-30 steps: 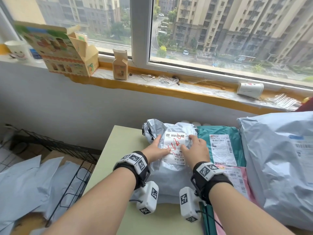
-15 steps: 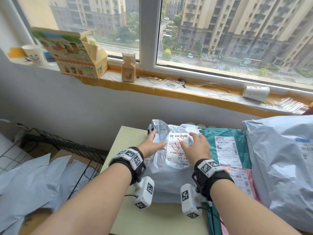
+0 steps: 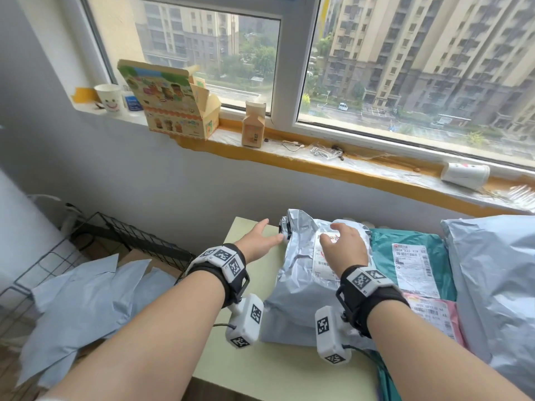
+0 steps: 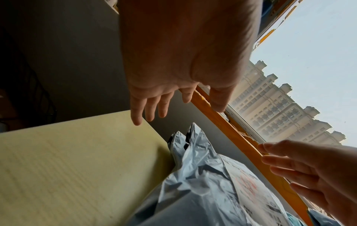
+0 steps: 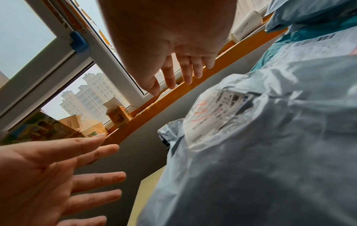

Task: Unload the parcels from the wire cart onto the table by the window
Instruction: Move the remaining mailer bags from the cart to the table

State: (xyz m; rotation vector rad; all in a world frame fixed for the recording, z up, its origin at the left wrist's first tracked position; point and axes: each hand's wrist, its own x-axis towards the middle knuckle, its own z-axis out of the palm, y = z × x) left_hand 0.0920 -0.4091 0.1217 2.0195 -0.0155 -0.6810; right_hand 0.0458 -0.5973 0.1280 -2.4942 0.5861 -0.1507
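Observation:
A crumpled grey parcel (image 3: 298, 273) with a white label lies on the pale green table (image 3: 252, 369) under the window. My left hand (image 3: 260, 240) hovers open just left of the parcel, above the table's far corner, fingers straight and holding nothing (image 4: 152, 104). My right hand (image 3: 341, 244) floats open above the parcel's label, lifted off it (image 5: 179, 71). The grey parcel (image 4: 203, 183) shows below both hands, and its label (image 5: 212, 113) is uncovered. The black wire cart (image 3: 86, 256) stands at the lower left with several pale blue parcels (image 3: 86, 302) in it.
A teal parcel (image 3: 411, 256), a pink parcel (image 3: 434, 316) and a large grey bag (image 3: 498, 299) fill the table's right side. The orange-edged sill (image 3: 318, 166) carries an open carton (image 3: 170, 99), a small box (image 3: 254, 125) and paper cups (image 3: 464, 172).
Both hands have let go of the grey parcel and lifted off it; the left hand has moved out to the left. The head view has tilted up and left.

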